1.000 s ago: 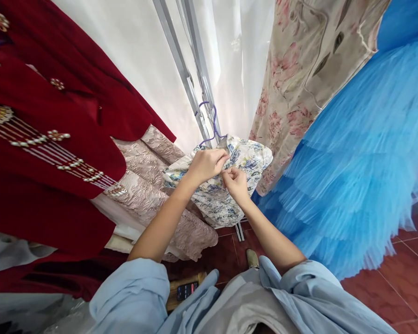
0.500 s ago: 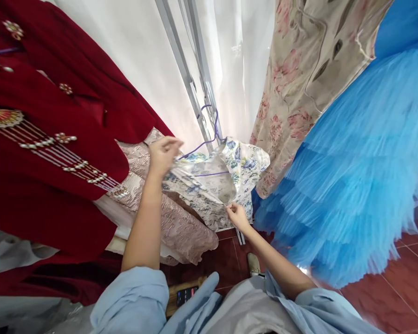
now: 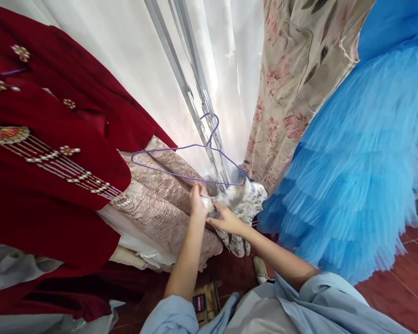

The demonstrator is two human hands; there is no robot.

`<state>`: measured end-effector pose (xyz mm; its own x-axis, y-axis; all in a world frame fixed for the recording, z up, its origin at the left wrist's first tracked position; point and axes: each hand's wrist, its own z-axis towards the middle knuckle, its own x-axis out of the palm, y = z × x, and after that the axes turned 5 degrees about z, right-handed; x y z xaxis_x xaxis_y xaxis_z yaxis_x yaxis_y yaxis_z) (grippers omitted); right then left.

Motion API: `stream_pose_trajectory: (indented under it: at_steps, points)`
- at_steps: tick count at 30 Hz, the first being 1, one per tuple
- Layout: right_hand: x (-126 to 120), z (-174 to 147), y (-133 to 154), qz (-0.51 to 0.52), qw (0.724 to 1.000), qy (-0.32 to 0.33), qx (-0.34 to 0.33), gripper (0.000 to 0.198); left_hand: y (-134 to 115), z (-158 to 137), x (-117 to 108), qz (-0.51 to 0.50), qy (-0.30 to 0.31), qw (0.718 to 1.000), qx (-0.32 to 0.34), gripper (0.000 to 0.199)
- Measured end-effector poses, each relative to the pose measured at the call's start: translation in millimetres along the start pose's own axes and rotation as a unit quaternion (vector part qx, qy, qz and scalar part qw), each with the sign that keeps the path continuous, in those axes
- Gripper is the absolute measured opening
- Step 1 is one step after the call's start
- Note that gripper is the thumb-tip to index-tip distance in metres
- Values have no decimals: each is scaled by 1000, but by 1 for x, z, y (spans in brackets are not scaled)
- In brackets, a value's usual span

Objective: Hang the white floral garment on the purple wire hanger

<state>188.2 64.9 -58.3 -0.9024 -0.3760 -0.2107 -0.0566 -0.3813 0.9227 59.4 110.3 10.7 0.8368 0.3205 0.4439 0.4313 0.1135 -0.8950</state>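
A white garment with a blue floral print (image 3: 245,204) hangs bunched from the right end of a purple wire hanger (image 3: 191,178). The hanger's left end is bare, and its hook sits on a grey metal stand. My left hand (image 3: 198,200) is closed on a gathered edge of the garment, just below the hanger's lower bar. Close beside it, my right hand (image 3: 226,220) has its fingers stretched toward the left one, at the garment's near side. Motion blurs the cloth between the two hands.
On the left hangs a dark red velvet garment (image 3: 55,139) with beaded ornaments, over a pink brocade one (image 3: 160,204). To the right are a beige floral dress (image 3: 282,93) and a blue ruffled tulle dress (image 3: 337,185). The metal stand (image 3: 174,60) rises before white curtains (image 3: 107,46).
The floral garment has come off the hanger's left end and is bunched to the right. My left hand has moved down and right, close to my right hand, whose fingers have opened out.
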Motion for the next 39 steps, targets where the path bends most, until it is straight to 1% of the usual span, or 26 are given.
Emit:
stream_pose_trajectory:
  at_steps: [1, 2, 3, 5, 6, 7, 8, 10, 11, 12, 14, 16, 17, 18, 20, 23, 26, 28, 30, 31, 33, 35, 36, 37, 38, 39]
  points:
    - [-5, -1, 2, -11, 999, 34, 21, 20, 12, -11, 5, 42, 37, 998, 11, 46]
    - [-13, -3, 5, -23, 996, 74, 37, 11, 21, -21, 7, 93, 93, 991, 23, 46]
    - [-25, -6, 9, -32, 992, 117, 44, 17, 27, -29, 5, 142, 163, 976, 27, 48]
    - [-55, -16, 22, -33, 983, 181, 30, 24, 37, -44, -4, 217, 306, 927, -3, 55]
    - [-73, -21, 31, -29, 981, 191, 19, 22, 40, -50, -11, 236, 363, 901, -31, 59]
    - [-92, -27, 41, -29, 982, 189, 11, 19, 44, -57, -18, 246, 406, 878, -63, 64]
    - [-110, -32, 52, -36, 983, 178, 6, 17, 47, -63, -25, 254, 435, 859, -94, 67]
    - [-145, -39, 74, -70, 987, 143, -5, 13, 51, -73, -36, 273, 455, 836, -139, 65]
    - [-161, -40, 84, -87, 988, 123, -17, 12, 51, -77, -40, 288, 451, 832, -148, 62]
    - [-175, -39, 92, -101, 989, 101, -37, 13, 49, -79, -42, 306, 437, 834, -144, 57]
    - [-199, -28, 101, -117, 988, 43, -93, 14, 40, -82, -44, 344, 390, 847, -111, 48]
    - [-213, -7, 101, -113, 983, -21, -143, 13, 26, -81, -45, 367, 356, 856, -73, 44]
    - [-215, 7, 98, -99, 983, -40, -152, 13, 19, -81, -45, 378, 346, 857, -59, 42]
    - [-215, 23, 94, -74, 985, -45, -148, 14, 12, -80, -47, 390, 341, 854, -49, 39]
    - [-207, 53, 84, -1, 994, -26, -109, 18, 0, -77, -55, 421, 328, 845, -27, 35]
    - [-188, 82, 74, 126, 991, -2, -34, 29, -17, -69, -79, 491, 282, 824, 13, 24]
    - [-180, 85, 77, 203, 979, -4, 27, 35, -41, -48, -111, 552, 215, 804, 54, 11]
    - [-182, 81, 83, 209, 976, 3, 58, 36, -65, -25, -127, 563, 167, 804, 92, 10]
    - [-187, 76, 90, 192, 978, 13, 76, 37, -95, 6, -132, 557, 117, 808, 152, 14]
    - [-188, 74, 93, 182, 980, 14, 77, 38, -112, 24, -129, 555, 95, 804, 191, 18]
    - [-188, 74, 96, 161, 985, 8, 63, 39, -145, 63, -113, 555, 62, 785, 270, 22]
    - [-187, 78, 96, 144, 988, -5, 46, 40, -173, 100, -84, 538, 21, 780, 319, 17]
    - [-186, 81, 95, 138, 990, -12, 40, 41, -182, 115, -66, 524, -1, 779, 344, 12]
    - [-186, 83, 93, 132, 990, -19, 37, 41, -188, 127, -47, 513, -8, 781, 356, 7]
    - [-187, 85, 91, 126, 991, -31, 33, 41, -190, 135, -29, 500, 3, 789, 357, 14]
    - [-189, 86, 87, 115, 992, -47, 25, 40, -189, 139, -13, 486, 40, 802, 344, 31]
